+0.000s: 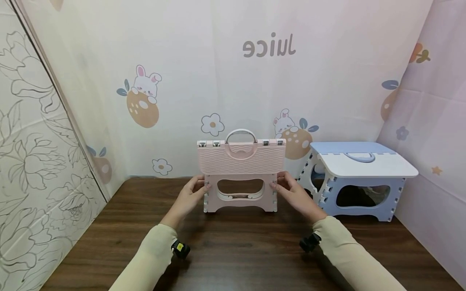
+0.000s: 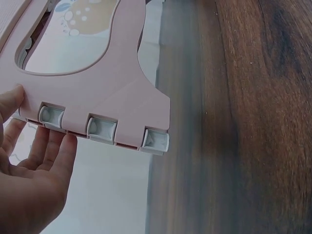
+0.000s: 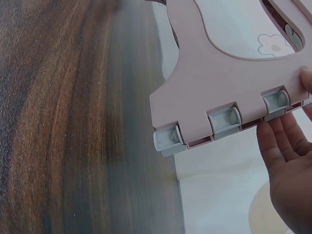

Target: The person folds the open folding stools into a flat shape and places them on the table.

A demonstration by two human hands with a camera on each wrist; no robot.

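Observation:
A pink folding stool with a white-and-pink carry handle stands upright before me, its textured seat above an oval-holed leg panel. My left hand grips the panel's left edge, thumb on the front. On the right edge, my right hand holds the panel in the same way. Both wrist views show white hinge clips along the panel edges: the left hand has its fingertips beside them, and so has the right hand. Whether the stool's feet touch the table cannot be told.
An unfolded blue-and-white folding stool stands at the right, with something dark visible through its leg opening. The wooden table reaches back to a printed curtain. A floral panel borders the left side.

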